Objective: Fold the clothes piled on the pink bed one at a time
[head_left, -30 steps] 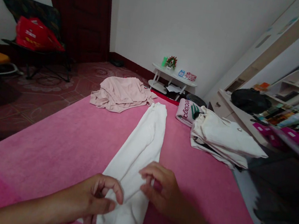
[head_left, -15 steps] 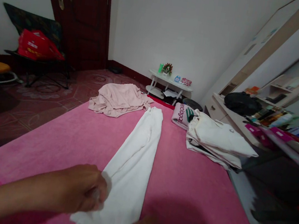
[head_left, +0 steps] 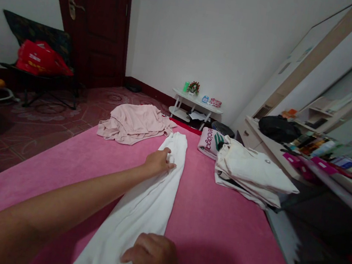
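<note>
A long white garment point(head_left: 150, 198), folded into a narrow strip, lies lengthwise on the pink bed cover point(head_left: 215, 225). My left hand point(head_left: 158, 162) is stretched far out and rests on the strip near its far end, fingers curled onto the cloth. Close to me, my right hand point(head_left: 153, 262) presses down on the near end of the strip with its fingers bent over the fabric.
A crumpled pale pink garment point(head_left: 133, 122) lies at the far left of the bed. A stack of folded white clothes point(head_left: 252, 171) and a pink-white folded item point(head_left: 209, 141) sit at the far right. A cluttered shelf point(head_left: 323, 157) runs along the right; a small white table point(head_left: 196, 104) stands beyond.
My left hand has slid from the near end up along the white strip to its far part. My right hand has come into view on the near end.
</note>
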`<state>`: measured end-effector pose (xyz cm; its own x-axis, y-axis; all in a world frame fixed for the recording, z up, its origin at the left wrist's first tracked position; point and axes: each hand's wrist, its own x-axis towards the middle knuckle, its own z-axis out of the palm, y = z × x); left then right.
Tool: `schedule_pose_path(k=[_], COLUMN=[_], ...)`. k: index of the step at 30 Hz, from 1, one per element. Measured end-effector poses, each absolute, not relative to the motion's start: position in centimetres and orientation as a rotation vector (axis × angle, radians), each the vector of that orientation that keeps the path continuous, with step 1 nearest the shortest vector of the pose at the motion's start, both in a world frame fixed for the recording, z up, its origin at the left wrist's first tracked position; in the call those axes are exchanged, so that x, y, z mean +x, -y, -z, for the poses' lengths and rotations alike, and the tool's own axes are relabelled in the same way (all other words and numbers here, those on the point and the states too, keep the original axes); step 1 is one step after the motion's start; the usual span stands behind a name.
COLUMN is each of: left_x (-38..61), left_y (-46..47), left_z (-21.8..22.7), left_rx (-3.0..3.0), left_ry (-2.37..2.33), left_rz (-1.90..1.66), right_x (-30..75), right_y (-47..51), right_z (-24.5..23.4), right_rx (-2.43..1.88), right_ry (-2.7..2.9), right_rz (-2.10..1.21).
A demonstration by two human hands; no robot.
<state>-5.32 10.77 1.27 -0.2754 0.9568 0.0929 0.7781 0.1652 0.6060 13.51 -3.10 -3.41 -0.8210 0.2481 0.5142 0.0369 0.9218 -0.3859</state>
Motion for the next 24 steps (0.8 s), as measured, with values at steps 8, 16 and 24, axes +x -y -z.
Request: schedule_pose_path(k=[8,16,24], left_x=[-10.1,-12.3,-12.1], left_y=[-13.2,-7.5,-2.1], left_z=[1.2,0.3,-1.9], left_rx=[1.731,2.224,2.531], left_ry=[-2.067,-1.876,-1.609], left_rz=[-0.931,-0.947,-0.672], right_x=[13.7,14.6,15.6], right_y=[3.0,2.6,-2.7], right_z=[3.1,1.9,-1.6], right_rx=[-0.205,-0.228,-0.634], right_ry=[2.534,2.487,2.32], right_rz=[-0.537,-0.893,-0.988])
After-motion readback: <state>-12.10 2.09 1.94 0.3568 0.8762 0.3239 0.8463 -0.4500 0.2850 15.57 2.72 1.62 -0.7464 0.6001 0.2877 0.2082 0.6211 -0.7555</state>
